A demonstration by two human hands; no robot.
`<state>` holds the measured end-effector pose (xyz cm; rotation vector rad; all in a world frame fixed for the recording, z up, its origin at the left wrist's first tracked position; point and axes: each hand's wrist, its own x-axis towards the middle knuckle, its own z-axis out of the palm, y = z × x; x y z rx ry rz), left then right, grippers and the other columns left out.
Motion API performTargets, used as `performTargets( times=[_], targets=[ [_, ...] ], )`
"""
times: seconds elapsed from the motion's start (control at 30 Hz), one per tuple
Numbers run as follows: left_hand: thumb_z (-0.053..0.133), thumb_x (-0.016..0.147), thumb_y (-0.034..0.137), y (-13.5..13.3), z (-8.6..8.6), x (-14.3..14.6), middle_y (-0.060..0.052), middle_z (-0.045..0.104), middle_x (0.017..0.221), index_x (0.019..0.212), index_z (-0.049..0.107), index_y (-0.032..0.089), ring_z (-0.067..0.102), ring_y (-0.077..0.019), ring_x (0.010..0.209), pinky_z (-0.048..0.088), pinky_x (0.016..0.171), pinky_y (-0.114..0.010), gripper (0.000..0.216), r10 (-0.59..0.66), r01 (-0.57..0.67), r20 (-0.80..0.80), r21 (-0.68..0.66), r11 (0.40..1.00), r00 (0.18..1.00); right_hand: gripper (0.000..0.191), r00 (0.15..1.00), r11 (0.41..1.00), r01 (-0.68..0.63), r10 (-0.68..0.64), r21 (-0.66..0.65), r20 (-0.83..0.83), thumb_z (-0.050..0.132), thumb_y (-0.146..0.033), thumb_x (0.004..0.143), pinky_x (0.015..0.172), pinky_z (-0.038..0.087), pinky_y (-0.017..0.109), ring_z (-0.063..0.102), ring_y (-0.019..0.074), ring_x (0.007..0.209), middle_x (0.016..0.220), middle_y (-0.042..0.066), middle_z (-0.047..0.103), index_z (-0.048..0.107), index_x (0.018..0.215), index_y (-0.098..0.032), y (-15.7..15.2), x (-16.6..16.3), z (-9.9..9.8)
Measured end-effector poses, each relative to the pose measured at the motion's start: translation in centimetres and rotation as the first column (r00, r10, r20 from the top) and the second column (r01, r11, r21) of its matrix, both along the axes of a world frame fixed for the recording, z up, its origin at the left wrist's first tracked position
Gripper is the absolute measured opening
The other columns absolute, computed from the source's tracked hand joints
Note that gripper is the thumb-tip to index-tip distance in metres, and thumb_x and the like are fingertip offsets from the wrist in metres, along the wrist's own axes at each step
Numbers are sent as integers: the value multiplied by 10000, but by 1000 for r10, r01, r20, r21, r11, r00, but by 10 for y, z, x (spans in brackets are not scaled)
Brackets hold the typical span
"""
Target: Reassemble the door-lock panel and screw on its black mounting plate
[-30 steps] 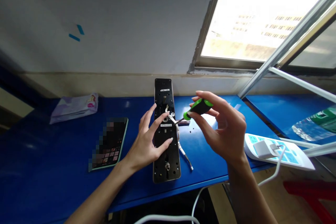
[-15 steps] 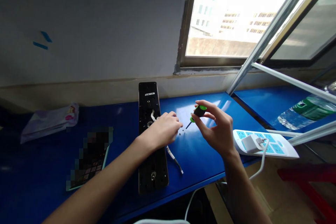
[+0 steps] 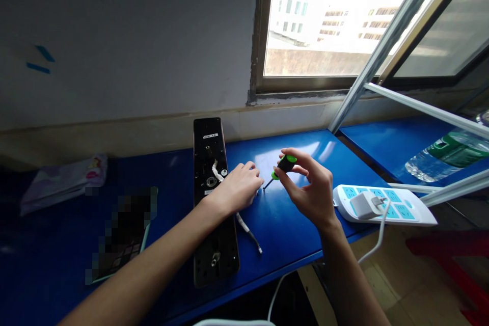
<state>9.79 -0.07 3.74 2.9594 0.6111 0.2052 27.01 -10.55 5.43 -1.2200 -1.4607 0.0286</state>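
My right hand (image 3: 311,188) grips a small screwdriver (image 3: 285,164) with a black and green handle. Its dark shaft slants down to the left, the tip at or just above the blue tabletop, where a tiny dark piece like a screw shows. Close to that tip are the curled fingers of my left hand (image 3: 240,186); whatever they may pinch is hidden. Beneath my left wrist lies a long black panel (image 3: 202,155) with metal fittings and a white label, partly covered by the arm. A white-wrapped cable (image 3: 244,225) with a small connector sticks out on its right side.
A white power strip (image 3: 414,211) with a plugged-in charger lies at the right table edge. Behind it stand metal bars (image 3: 353,94) and a water bottle (image 3: 443,155). Left of the panel are a phone-like device (image 3: 126,244), partly pixelated, and a purplish plastic packet (image 3: 64,183).
The screwdriver tip has moved down and left, closer to my left fingers and the tiny piece. The whole view has shifted slightly; my left hand stays curled above the panel's right edge.
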Motion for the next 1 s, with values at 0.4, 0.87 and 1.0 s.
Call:
performTargets(
  times=[0.4, 0.87, 1.0],
  targets=[
    [771, 960, 267, -21, 24, -25, -126, 790, 1100, 1120, 805, 147, 600, -371, 1276, 540, 1022, -517, 203, 99, -111, 166, 66, 992, 981, 500, 993, 984, 8, 14, 179, -120, 855, -117, 837, 829, 721, 418, 814, 249, 1005, 1132, 39, 808, 729, 1286, -298, -23, -4, 41],
    [815, 914, 146, -40, 38, -71, -59, 816, 905, 903, 817, 158, 656, -321, 1161, 566, 925, -472, 16, 91, -108, 449, 12, 994, 889, 630, 973, 927, -156, 204, 341, -109, 880, -18, 759, 757, 747, 370, 834, 245, 931, 1067, 34, 832, 743, 1315, -284, -29, -39, 76],
    [849, 887, 168, -39, 37, -88, -49, 825, 918, 878, 815, 184, 665, -305, 1133, 573, 938, -466, 39, 120, -103, 511, -63, 993, 851, 647, 964, 912, -199, 249, 358, -98, 876, -12, 754, 743, 749, 365, 833, 246, 935, 1060, 32, 837, 741, 1327, -280, -25, -51, 80]
  ],
)
